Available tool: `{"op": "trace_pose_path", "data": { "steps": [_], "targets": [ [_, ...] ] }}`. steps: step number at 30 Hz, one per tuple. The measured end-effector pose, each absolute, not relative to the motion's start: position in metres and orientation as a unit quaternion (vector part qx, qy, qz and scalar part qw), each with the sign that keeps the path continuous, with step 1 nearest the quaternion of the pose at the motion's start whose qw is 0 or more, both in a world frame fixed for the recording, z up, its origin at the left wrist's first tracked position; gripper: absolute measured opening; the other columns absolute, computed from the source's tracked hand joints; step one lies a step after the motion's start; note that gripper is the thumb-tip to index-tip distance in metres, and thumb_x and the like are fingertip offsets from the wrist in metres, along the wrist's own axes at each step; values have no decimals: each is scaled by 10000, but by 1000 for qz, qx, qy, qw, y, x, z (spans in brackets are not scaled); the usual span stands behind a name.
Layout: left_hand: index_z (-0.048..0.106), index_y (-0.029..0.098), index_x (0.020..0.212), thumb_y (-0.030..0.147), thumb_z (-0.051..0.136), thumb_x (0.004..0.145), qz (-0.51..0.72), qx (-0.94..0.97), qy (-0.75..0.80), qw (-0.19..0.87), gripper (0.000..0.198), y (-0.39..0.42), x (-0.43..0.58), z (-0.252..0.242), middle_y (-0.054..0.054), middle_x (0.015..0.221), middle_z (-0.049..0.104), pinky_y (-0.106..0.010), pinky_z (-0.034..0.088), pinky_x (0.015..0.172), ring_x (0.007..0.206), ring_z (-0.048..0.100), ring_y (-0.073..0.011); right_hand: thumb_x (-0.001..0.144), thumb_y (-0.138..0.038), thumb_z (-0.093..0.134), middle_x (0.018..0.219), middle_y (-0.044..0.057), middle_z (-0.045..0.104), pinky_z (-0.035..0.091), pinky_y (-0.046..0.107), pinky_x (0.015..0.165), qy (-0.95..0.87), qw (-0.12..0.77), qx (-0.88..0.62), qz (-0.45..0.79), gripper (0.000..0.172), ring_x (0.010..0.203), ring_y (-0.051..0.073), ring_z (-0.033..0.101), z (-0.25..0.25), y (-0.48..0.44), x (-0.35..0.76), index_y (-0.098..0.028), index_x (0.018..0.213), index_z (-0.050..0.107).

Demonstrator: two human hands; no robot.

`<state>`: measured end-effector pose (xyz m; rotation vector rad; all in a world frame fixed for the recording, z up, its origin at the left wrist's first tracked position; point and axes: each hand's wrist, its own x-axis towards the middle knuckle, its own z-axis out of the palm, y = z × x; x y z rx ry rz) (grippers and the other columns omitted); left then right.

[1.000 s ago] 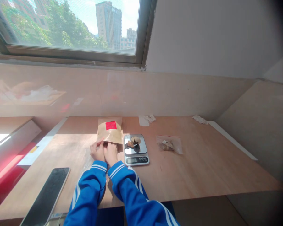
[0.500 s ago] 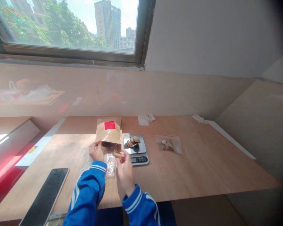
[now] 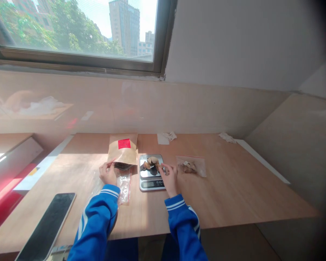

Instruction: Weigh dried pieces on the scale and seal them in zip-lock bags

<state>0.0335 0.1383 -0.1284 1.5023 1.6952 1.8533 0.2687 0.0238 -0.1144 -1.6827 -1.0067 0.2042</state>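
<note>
Matt paper envelope (image 3: 122, 154), glossy plastic bag (image 3: 124, 188), smooth wood tabletop (image 3: 233, 188), shiny metal scale (image 3: 146, 174)

I'm logging the wooden counter (image 3: 228, 181) carrying a digital scale (image 3: 149, 184), kraft envelope (image 3: 122, 152), zip bag (image 3: 190, 167), smartphone (image 3: 46, 224), and paper scraps (image 3: 166, 137).

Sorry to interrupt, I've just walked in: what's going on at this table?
A person in blue sleeves is working with both hands at a light wooden table. The left hand is at the lower edge of a brown kraft paper envelope with a red square, above a clear plastic bag. The right hand reaches beside brown and dark pieces on a silver digital scale. A small clear bag of similar pieces lies further right.
</note>
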Motion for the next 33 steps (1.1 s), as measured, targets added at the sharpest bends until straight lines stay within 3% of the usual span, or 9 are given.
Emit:
{"op": "trace_pose_path", "data": {
  "steps": [4,9,15,33],
  "targets": [
    [707,228,912,313,575,788,631,514,570,112,200,138,33,-129,-19,831,625,-303,462,792,772,562,-151,837,-465,491,1017,100,523,463,328,817,-393,579,-708,93,415,881,192,537,-132,7,273,-198,1121,633],
    [709,224,908,322,575,785,634,510,570,115,206,139,34,-128,-18,827,622,-304,463,799,757,558,-147,845,-472,437,952,113,608,473,284,671,-325,610,-713,116,406,766,179,564,-165,-34,295,-146,953,653],
    [712,231,896,315,577,782,628,503,584,113,196,136,37,-123,-7,792,608,-300,458,797,755,553,-145,836,-427,450,878,98,648,461,277,643,-309,627,-703,135,338,753,188,584,-164,-43,295,-150,864,642],
    [708,224,901,306,560,783,629,504,581,112,206,134,40,-118,-12,778,596,-308,454,820,748,543,-152,823,-413,454,817,76,661,466,281,623,-306,613,-711,160,314,706,192,597,-158,-41,293,-163,853,642]
  ]
}}
